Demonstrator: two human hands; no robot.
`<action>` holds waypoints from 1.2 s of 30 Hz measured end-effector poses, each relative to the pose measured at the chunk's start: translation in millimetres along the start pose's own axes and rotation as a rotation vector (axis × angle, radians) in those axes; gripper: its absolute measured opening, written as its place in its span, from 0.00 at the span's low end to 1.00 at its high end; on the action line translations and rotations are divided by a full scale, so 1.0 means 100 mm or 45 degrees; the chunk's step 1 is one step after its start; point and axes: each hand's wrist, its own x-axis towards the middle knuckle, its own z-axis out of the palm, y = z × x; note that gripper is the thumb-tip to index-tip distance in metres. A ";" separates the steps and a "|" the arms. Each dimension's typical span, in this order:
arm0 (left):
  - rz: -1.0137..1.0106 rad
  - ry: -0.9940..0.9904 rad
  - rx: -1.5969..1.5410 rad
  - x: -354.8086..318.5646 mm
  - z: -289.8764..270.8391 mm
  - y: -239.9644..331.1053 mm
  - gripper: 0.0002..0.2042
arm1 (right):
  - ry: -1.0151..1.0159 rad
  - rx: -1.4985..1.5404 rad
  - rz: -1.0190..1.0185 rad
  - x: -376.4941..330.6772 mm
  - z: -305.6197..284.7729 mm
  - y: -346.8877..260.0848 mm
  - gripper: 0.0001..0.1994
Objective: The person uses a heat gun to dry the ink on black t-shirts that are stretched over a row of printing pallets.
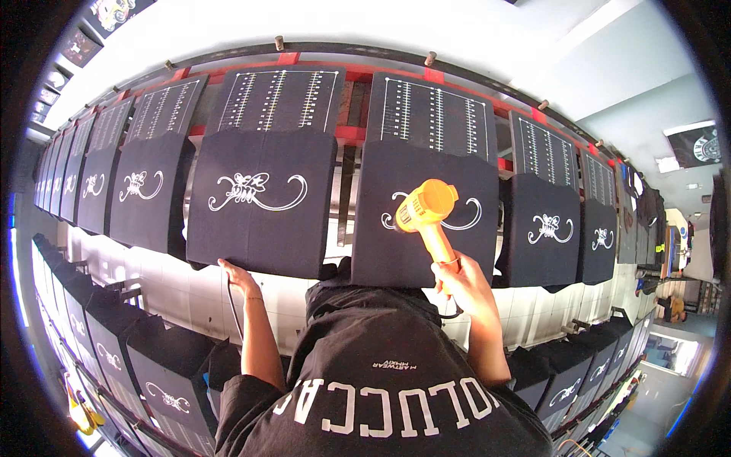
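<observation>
Yellow heat gun (436, 199): over the white print (474, 213) on the black cloth (392, 263) in front of the person, covering the print's middle.
Working it well: probably best kept just off the cloth and sweeping evenly, so no one spot scorches.
Right hand (466, 286): fingers clamped around the handle, forearm rising from below.
Left hand (242, 280): fingers seemingly closed on the black cord (234, 312), beside the neighbouring board's lower edge, arm well apart from the right.
</observation>
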 end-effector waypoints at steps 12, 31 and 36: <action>-0.175 -0.065 -0.117 0.10 -0.07 -0.06 0.33 | -0.113 -0.181 -0.001 0.18 0.03 -0.05 0.19; -0.221 -0.068 -0.475 1.69 -1.27 0.40 0.19 | -0.151 -0.040 -0.029 0.20 0.55 -0.24 0.15; 0.119 0.081 -0.446 3.22 -1.64 0.43 0.13 | -0.230 0.173 -0.043 0.54 1.58 -0.48 0.16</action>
